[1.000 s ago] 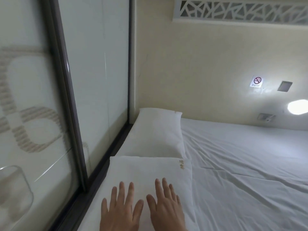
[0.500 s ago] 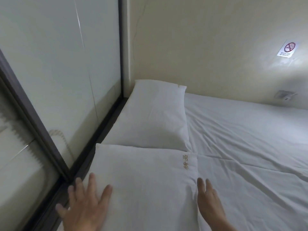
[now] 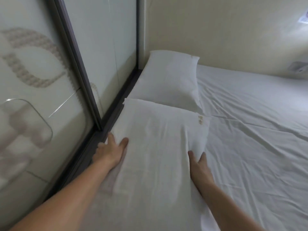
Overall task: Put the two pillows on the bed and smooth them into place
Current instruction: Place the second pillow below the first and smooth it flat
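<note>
Two white pillows lie end to end along the left edge of the bed (image 3: 250, 139). The far pillow (image 3: 168, 80) rests in the corner against the wall. The near pillow (image 3: 158, 139) has a small gold embroidered mark at its far right corner. My left hand (image 3: 110, 152) lies flat on the near pillow's left edge, fingers spread. My right hand (image 3: 198, 165) presses against its right edge, fingers together and partly tucked at the pillow's side. Neither hand grips anything that I can see.
A glass partition (image 3: 50, 97) with a dark frame (image 3: 80, 72) runs close along the bed's left side. A cream wall (image 3: 225, 30) stands behind the bed, with a socket (image 3: 298, 68) at the right. The white sheet is wrinkled.
My hands moved from the middle of the near pillow out to its left and right edges, then slid forward along them. The view tilted downward.
</note>
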Motion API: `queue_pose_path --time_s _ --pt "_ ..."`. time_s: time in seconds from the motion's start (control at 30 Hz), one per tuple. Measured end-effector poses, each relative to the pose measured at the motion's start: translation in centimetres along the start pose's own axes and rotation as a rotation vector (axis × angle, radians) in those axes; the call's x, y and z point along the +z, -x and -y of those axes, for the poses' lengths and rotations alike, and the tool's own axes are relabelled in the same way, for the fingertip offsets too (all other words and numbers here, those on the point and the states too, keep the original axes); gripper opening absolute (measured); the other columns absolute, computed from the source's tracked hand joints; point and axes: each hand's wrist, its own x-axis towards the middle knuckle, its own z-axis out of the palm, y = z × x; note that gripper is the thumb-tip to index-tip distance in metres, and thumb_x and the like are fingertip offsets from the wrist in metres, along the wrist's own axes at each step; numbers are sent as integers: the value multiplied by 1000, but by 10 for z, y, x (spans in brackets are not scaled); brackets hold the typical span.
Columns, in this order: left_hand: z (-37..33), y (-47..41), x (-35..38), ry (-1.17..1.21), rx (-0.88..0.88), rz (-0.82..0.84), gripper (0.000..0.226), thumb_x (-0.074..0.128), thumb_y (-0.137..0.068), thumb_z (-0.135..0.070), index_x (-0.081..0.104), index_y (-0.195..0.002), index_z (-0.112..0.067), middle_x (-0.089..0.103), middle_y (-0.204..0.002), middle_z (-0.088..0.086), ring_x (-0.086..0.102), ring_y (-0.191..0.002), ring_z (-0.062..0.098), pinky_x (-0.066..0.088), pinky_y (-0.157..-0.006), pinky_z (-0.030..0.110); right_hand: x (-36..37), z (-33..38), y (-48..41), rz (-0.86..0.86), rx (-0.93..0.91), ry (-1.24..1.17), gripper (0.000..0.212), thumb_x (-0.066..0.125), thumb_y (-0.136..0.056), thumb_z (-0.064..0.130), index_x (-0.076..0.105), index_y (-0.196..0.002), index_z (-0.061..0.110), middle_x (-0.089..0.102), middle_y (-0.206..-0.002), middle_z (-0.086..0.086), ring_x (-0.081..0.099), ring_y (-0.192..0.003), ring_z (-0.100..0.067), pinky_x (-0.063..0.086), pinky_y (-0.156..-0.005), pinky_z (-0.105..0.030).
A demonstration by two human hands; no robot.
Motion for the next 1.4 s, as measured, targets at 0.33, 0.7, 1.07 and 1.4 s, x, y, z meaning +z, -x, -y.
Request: queue_pose_path --time_s 0.33,0.7,1.07,1.4 --pt "115 131 21 145 -181 126 102 30 -75 -83 13 -150 -15 36 -151 16 41 -133 35 31 -108 43 2 -79 113 79 -241 331 95 26 -68 87 4 -149 43 12 -159 -9 16 -145 -29 21 -114 -45" --pt "63 139 -1 -205 144 -265 79 17 -84 -71 15 -150 -27 35 -148 16 35 -133 34 31 -106 49 13 -38 98 -96 -535 544 75 17 -84 72 -2 -150 41 -2 -163 3 4 -148 -23 11 -116 -49" --pt "0 88 21 -245 400 -271 74 0 -83 -69 -7 -149 -37 -11 -160 -5 -7 -147 23 -4 -116 52 -6 -33 20 -169 -494 421 70 21 -92 60 7 -153 29 4 -163 2 8 -147 -22 13 -118 -46" --pt "34 126 46 -429 378 -36 66 1 -88 -62 -5 -148 -37 -10 -161 0 -8 -147 25 -6 -115 55 8 -62 58 -185 -403 579 64 22 -95 51 8 -153 26 6 -163 -4 7 -148 -25 10 -117 -50"
